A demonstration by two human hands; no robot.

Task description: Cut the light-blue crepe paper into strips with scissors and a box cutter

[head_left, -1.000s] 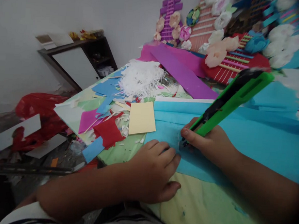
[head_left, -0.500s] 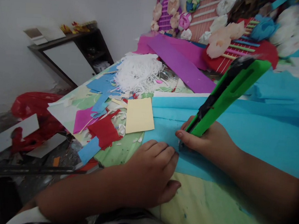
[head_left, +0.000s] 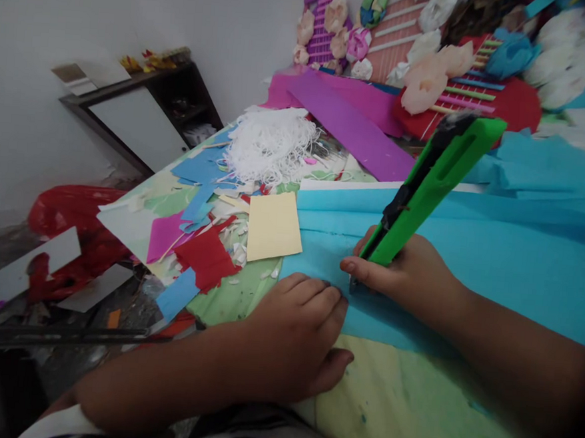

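Note:
My right hand (head_left: 409,274) grips a green box cutter (head_left: 435,189) with black parts. The cutter leans up to the right, and its blade end meets the blue paper (head_left: 510,261) spread on the table. Beside the blade, my left hand (head_left: 305,326) rests on the paper's left part with fingers curled and thumb lower down; its fingertips are hidden beneath it. A pale yellow square of paper (head_left: 274,226) lies just beyond my left hand, next to the blue paper.
White string (head_left: 272,144) is heaped at the back. Red (head_left: 207,256) and blue scraps (head_left: 179,294) lie left, and a purple strip (head_left: 349,126) runs across the back. Paper-flower guitar shapes (head_left: 482,92) stand behind. A dark cabinet (head_left: 129,114) stands by the wall.
The box cutter's upper end has swung left, so it stands slightly more upright, and my right hand has shifted a little left. My left hand stays nearly in place.

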